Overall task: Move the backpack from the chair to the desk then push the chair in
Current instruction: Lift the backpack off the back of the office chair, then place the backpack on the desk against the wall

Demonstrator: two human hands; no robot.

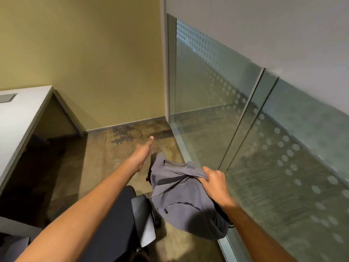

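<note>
Grey backpack [181, 195] fabric is clenched in the right hand [215, 186]; the left hand [141, 154] is extended, empty.

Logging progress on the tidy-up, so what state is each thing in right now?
backpack: lifted off the chair, hanging limp, zips closed.
right hand: closed on the backpack's top fabric.
left hand: open, holding nothing, beside the backpack.
chair: seat bare, not pushed in.
desk: nothing on the visible part.
</note>
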